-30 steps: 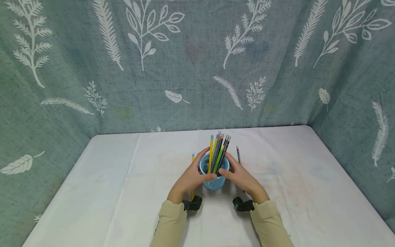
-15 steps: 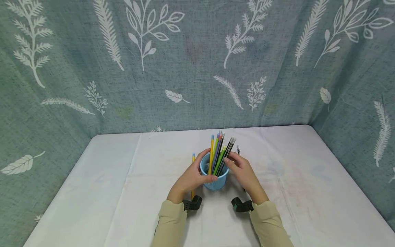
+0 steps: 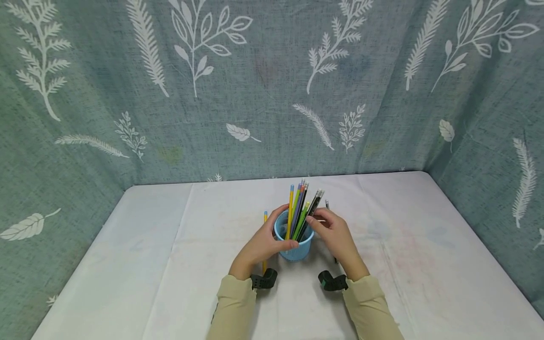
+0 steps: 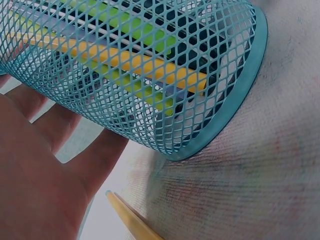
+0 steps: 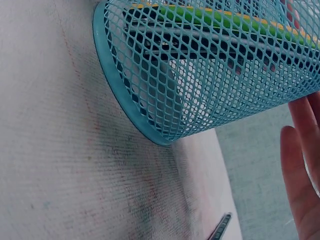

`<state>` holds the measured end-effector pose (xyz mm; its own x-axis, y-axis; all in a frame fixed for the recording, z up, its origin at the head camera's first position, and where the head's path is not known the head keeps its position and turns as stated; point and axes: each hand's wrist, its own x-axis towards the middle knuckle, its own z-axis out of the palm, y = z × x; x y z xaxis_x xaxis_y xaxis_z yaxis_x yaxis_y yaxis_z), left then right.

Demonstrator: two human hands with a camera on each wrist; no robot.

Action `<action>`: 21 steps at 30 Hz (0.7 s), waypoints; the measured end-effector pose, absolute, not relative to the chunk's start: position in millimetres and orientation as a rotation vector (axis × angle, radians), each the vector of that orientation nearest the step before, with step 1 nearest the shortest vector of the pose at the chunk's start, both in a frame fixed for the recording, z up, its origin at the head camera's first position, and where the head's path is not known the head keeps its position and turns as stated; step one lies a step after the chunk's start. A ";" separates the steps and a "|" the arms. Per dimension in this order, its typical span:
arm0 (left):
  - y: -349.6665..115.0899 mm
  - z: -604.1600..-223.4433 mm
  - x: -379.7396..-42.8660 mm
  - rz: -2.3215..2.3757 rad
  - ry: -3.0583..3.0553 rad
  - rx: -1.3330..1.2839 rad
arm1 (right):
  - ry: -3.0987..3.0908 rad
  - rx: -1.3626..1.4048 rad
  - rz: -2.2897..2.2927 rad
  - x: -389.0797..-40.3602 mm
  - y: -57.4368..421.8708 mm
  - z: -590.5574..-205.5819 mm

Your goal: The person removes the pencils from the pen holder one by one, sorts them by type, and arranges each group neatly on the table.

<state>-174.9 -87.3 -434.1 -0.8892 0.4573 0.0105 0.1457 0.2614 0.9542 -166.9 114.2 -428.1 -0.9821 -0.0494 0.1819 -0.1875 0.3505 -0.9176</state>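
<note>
Around a mesh cup (image 3: 295, 254), left fingers (image 3: 290, 245) curled; right fingers (image 3: 318, 224) pinching black pencils (image 3: 315, 204); loose dark pencil (image 3: 327, 204) half-hidden.

You face a grey-green fabric wall (image 3: 272, 89), printed with white leaves, across the upper frame and down both side edges. Below it, you have a white surface (image 3: 127, 264), creased and faintly stained, with rounded far corners.

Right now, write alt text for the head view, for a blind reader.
A person's left hand grips a blue cup of pencils on a white table while the right hand pinches black pencils leaning in it. A yellow pencil lies left of the cup and a dark pencil right of it; a leaf-patterned curtain hangs behind.
</note>
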 end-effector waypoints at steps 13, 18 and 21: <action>-87.6 -435.2 -175.5 1.652 2.289 0.548 | -2.484 0.155 1.625 -168.1 116.4 -425.1; -87.6 -437.0 -173.9 1.649 2.294 0.540 | -2.460 0.125 1.622 -165.9 117.9 -424.8; -86.9 -424.2 -169.6 1.647 2.272 0.550 | -2.423 0.101 1.673 -166.0 118.4 -423.4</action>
